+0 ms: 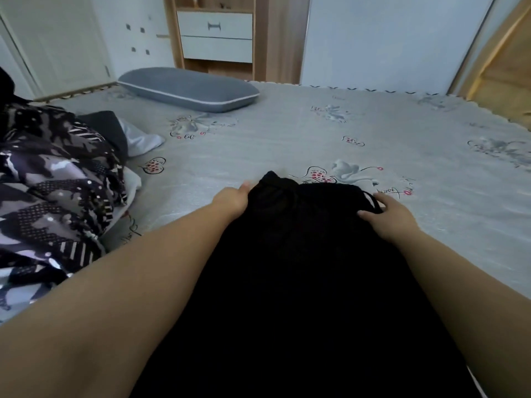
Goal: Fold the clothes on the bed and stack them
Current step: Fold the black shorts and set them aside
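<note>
a black garment [301,254] lies spread lengthwise on the bed [373,139], running from the near edge of the view out toward the middle of the grey printed sheet. the left hand [231,198] holds the garment's far left corner, fingers curled over the edge of the cloth. the right hand [393,218] grips the far right corner, thumb on top of the fabric and fingers tucked against a thin black strap [372,201] that loops out just beside it. a heap of patterned black-and-purple clothes [51,191] sits on the left side of the bed, well apart from the garment. a grey pillow [189,89] lies at the far end, near a wooden cabinet [214,35].
</note>
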